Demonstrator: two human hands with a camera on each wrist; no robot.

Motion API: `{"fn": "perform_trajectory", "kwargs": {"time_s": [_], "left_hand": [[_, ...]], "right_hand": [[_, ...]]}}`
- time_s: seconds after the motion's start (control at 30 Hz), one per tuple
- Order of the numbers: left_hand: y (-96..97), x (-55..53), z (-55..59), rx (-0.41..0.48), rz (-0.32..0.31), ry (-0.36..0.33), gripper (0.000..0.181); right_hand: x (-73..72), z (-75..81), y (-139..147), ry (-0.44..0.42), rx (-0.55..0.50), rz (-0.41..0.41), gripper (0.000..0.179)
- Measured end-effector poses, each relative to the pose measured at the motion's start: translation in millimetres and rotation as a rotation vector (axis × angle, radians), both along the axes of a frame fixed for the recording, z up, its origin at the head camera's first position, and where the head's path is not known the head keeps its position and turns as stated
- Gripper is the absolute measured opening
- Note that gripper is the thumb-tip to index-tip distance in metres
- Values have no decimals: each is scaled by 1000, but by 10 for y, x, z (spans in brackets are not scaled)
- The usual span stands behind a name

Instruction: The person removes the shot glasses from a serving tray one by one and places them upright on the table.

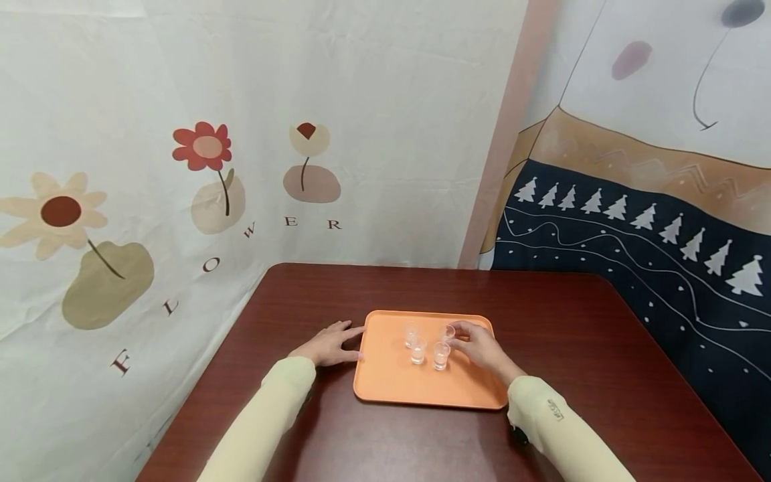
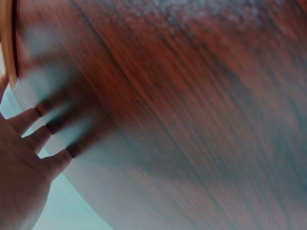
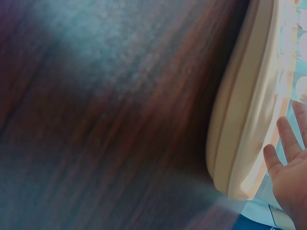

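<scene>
An orange tray lies on the table with several small clear shot glasses grouped near its middle. My right hand reaches over the tray's right side and pinches the back right shot glass between thumb and fingers. Close in front of it stands another shot glass; two more, a front left glass and a back left glass, are beside them. At the tray's left edge, my left hand touches the rim with extended fingertips. The right wrist view shows the tray's side but hides the pinch.
The dark red-brown wooden table extends around the tray on all sides. Behind it hangs a pale cloth printed with flowers and letters. A dark blue cloth with white trees hangs at the right.
</scene>
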State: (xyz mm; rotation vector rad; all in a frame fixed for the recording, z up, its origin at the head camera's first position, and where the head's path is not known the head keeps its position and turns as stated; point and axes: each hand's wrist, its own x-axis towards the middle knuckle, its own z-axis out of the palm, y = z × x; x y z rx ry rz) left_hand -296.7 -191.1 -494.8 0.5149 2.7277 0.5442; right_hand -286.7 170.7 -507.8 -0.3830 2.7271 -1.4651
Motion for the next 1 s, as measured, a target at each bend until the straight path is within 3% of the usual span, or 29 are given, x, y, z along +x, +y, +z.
{"fn": "perform_trajectory", "kwargs": {"time_s": [0.27,0.57,0.77,1.0], "left_hand": [[2,7,1,-1,12,0,76],[-5,10,-2,9,-6,10,76],[-3,15,1,8,-7,9,76],[0,15,0,-6,1,5,76]], "right_hand": [[-44,64,84,28,53,-92,28],[-121,156,343,41,38,-190,35],[-163,184,566,43,46,-283,46],[-184,168,787,46,73,-413,46]]}}
